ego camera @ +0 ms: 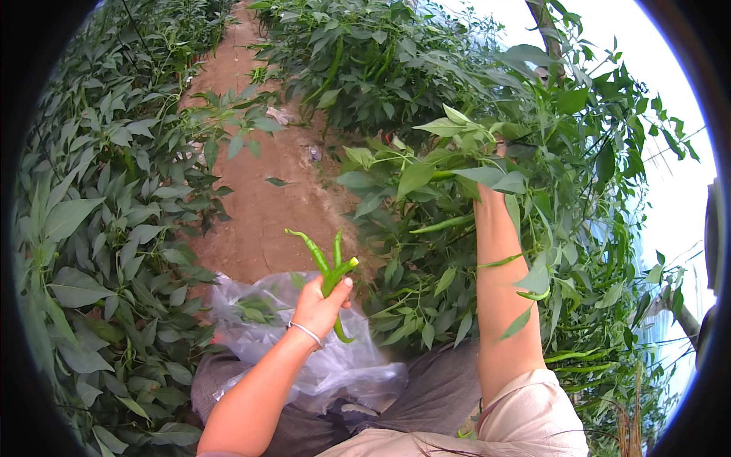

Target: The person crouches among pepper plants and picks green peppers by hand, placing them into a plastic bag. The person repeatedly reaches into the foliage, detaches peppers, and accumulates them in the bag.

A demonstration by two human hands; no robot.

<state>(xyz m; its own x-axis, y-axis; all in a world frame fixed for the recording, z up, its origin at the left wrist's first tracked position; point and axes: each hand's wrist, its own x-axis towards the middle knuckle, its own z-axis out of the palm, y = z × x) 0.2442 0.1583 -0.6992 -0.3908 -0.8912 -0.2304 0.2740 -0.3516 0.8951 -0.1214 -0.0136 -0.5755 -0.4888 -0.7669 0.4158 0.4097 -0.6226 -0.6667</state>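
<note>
My left hand (pixel 317 307), with a bracelet at the wrist, grips several long green chili peppers (pixel 311 250). Their ends stick out above my thumb, and one curved tip shows below the hand. Under it a clear plastic bag (pixel 268 338) lies over my lap, with some green leaves or peppers visible inside. My right arm reaches up into the pepper plant (pixel 420 177) on the right. Leaves hide most of my right hand (pixel 501 149), so its fingers cannot be made out. Close to that forearm hangs a green pepper (pixel 442 224).
A bare dirt path (pixel 251 194) runs ahead between the plant rows. Dense pepper plants (pixel 131 228) crowd the left side. A pale crumpled item (pixel 280 115) lies on the path. At right are more hanging peppers (pixel 582 367) and whitish sheeting (pixel 674 188).
</note>
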